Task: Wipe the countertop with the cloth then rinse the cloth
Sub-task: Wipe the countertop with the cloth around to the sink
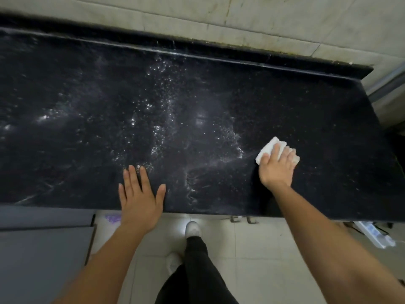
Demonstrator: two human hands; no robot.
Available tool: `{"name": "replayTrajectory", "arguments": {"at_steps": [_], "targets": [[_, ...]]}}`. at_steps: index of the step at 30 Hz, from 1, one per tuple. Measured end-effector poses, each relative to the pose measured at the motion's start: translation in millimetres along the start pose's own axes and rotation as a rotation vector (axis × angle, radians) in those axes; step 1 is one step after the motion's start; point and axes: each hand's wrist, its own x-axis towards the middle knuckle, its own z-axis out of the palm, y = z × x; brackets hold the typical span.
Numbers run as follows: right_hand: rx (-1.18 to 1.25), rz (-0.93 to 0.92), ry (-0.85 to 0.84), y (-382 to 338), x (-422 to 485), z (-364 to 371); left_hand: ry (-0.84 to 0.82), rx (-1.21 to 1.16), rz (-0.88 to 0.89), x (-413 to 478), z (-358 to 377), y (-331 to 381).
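A black speckled countertop (87,128) fills the view, with wet streaks and droplets shining across its middle. A folded white cloth (268,148) lies flat on its right part. My right hand (277,166) presses on the cloth with straight, spread fingers; the cloth shows past the fingertips and at the thumb side. My left hand (140,194) rests flat on the counter near its front edge, fingers straight and spread, holding nothing.
A raised black backsplash ledge (241,53) runs along the back under a pale tiled wall (285,20). The counter ends at the right edge (372,119). A grey cabinet (41,242) stands below left. My legs and white shoes (192,229) are on the tiled floor.
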Motion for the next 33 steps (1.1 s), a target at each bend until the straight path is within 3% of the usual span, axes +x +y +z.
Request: {"name": "replayTrajectory", "arguments": {"at_steps": [2, 4, 8, 10, 12, 14, 18, 19, 21, 23, 28, 30, 33], "targets": [[-0.048, -0.085, 0.079, -47.1, -12.5, 10.3, -0.014, 0.003, -0.005, 0.0, -1.4, 0.5], [-0.069, -0.387, 0.117, -93.0, -42.4, 25.5, -0.022, -0.004, -0.012, 0.0, -2.3, 0.6], [-0.064, -0.832, -0.128, -108.6, -65.5, 22.7, -0.030, -0.028, -0.004, -0.2, -3.4, -1.4], [-0.134, -0.993, -0.098, -82.0, -38.3, 13.1, -0.046, -0.046, 0.001, -0.5, -3.8, -2.6], [-0.179, -0.900, -0.037, -51.1, -3.2, 6.4, -0.062, -0.043, -0.001, -1.2, -4.2, -2.4], [-0.160, -0.640, -0.018, -33.8, 28.4, 0.6, -0.077, -0.039, -0.007, -0.9, -5.3, -1.9], [-0.024, -0.067, -0.047, -81.1, 54.6, -10.1, -0.092, -0.030, -0.020, -0.9, -7.5, -0.2], [-0.020, -0.012, -0.044, -100.3, 53.8, -8.5, -0.092, -0.024, -0.024, -1.0, -7.1, 0.3], [-0.106, -0.153, 0.020, -134.4, 39.1, 3.5, -0.094, -0.020, -0.033, -0.5, -6.6, 0.8], [-0.185, -0.464, 0.032, -162.6, 6.7, 18.9, -0.091, -0.042, -0.035, 0.1, -7.0, 0.2], [-0.196, -1.094, -0.233, -156.8, -18.6, 13.3, -0.050, -0.145, -0.014, 0.9, -12.1, -5.0], [-0.187, -1.143, -0.222, -131.4, 7.1, 1.3, 0.003, -0.145, -0.021, 12.5, -17.9, -12.9], [-0.177, -0.827, -0.055, -92.6, 62.2, -3.7, 0.071, -0.109, -0.124, 46.3, -34.8, -31.2]]}}
